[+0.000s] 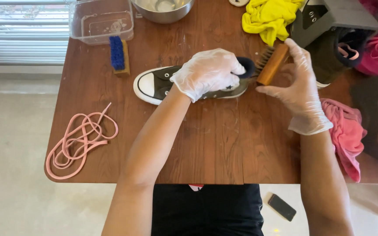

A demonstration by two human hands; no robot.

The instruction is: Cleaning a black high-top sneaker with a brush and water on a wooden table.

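Left hand: our gloved left hand [207, 72] lies over the middle of the sneaker, fingers curled down around its upper, its grip closed on the shoe and pinning it to the table.
Right hand: our gloved right hand [300, 89] sits at about 3 o'clock from the shoe, its grip closed on the wooden brush, thumb below and fingers along the top.
Sneaker: we see a dark grey canvas sneaker [156, 83] with a white rubber toe cap lying on its side near the centre of the table, toe pointing to 9 o'clock, heel opening to 3 o'clock.
Wooden brush: the wooden brush [271, 64] is tilted, its bristles facing 9 o'clock and touching the heel end of the sneaker.
Table: the brown wooden table [224, 144] carries everything here and shows pale smears.
Laces: a loose tangle of pink laces [80, 142] lies at 8 o'clock from the shoe, near the table's edge.
Blue brush: a blue-bristled brush [119, 54] rests at 10 o'clock from the shoe, just beside a clear plastic tub [100, 19].
Bowl: a metal bowl [162, 8] stands at 12 o'clock, at the far edge.
Cloths: a yellow cloth [270, 17] lies at 1 o'clock; a pink cloth [346, 131] hangs at 4 o'clock, beside our right wrist.
Second shoe: another dark sneaker [335, 54] stands at 2 o'clock, behind our right hand.
Floor: a dark phone [281, 207] lies on the pale floor, at 5 o'clock.
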